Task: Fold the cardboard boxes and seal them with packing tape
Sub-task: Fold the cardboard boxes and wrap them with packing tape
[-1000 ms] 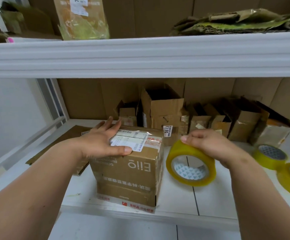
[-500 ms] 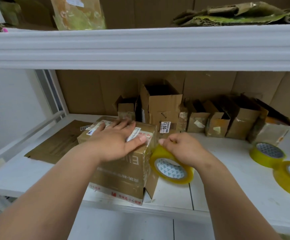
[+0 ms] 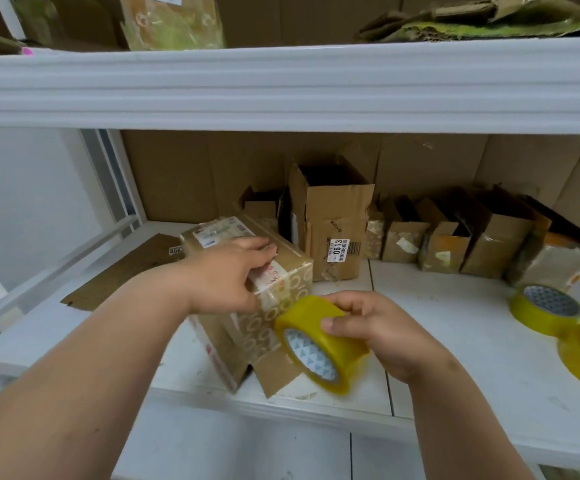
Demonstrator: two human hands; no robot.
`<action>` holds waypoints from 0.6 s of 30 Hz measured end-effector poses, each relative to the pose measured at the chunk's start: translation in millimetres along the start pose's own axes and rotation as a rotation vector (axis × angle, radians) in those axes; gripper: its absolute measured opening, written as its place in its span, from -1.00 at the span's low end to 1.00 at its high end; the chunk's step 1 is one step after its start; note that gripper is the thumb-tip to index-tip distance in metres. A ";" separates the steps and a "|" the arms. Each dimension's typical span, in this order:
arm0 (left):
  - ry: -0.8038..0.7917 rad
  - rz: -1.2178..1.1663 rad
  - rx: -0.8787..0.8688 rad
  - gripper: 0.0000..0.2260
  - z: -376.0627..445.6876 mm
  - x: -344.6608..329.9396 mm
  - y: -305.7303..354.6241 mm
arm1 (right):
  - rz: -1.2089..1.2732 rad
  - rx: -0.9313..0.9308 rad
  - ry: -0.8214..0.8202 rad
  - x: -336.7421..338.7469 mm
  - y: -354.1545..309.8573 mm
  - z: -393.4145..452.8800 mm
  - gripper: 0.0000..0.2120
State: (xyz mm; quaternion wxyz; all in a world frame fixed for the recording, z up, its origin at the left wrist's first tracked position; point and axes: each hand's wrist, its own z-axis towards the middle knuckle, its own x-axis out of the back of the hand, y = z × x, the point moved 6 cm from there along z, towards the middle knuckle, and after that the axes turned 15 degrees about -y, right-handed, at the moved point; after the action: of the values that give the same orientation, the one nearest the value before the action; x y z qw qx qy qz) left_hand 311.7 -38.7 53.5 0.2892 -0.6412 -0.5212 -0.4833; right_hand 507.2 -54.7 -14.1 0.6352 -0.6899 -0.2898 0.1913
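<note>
A taped cardboard box [image 3: 247, 296] sits on the white shelf [image 3: 454, 358], turned corner-on, one bottom flap [image 3: 274, 372] sticking out loose toward the front edge. The left hand [image 3: 228, 275] lies over the box's top, fingers [image 3: 257, 245] spread flat on the labels (pressing, not gripping). At four o'clock from the box, touching its near corner, the right hand [image 3: 368, 327] has its fingers closed round a yellow tape roll [image 3: 319, 344]. Two spare tape rolls [image 3: 544, 306] lie at three o'clock, well apart.
</note>
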 end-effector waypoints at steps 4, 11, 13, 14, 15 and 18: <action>0.073 0.021 0.040 -0.30 1.8 -9.5 -17.9 | 0.064 0.073 -0.019 -30.6 10.1 12.7 -0.73; 0.220 0.022 0.085 -0.30 9.7 -26.6 -35.8 | 0.108 0.089 0.020 -56.5 33.6 29.5 -0.66; 0.259 -0.004 0.068 -0.40 12.1 -35.7 -43.3 | 0.091 0.060 -0.014 -61.4 41.9 29.5 -0.62; 0.270 -0.035 0.064 -0.42 13.4 -40.8 -46.9 | 0.082 0.044 -0.034 -64.2 45.8 29.3 -0.60; 0.286 -0.062 0.062 -0.44 14.3 -45.2 -49.7 | 0.080 0.030 -0.046 -67.0 49.6 29.1 -0.58; 0.333 -0.069 0.048 -0.47 17.8 -49.5 -52.1 | 0.101 0.011 -0.055 -71.9 57.6 28.7 -0.58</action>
State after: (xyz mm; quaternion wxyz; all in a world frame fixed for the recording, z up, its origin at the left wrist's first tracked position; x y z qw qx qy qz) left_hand 268.5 -27.3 -5.5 0.3700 -0.5270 -0.4991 -0.5799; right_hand 443.5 -80.4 -81.9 0.6202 -0.6946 -0.2709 0.2438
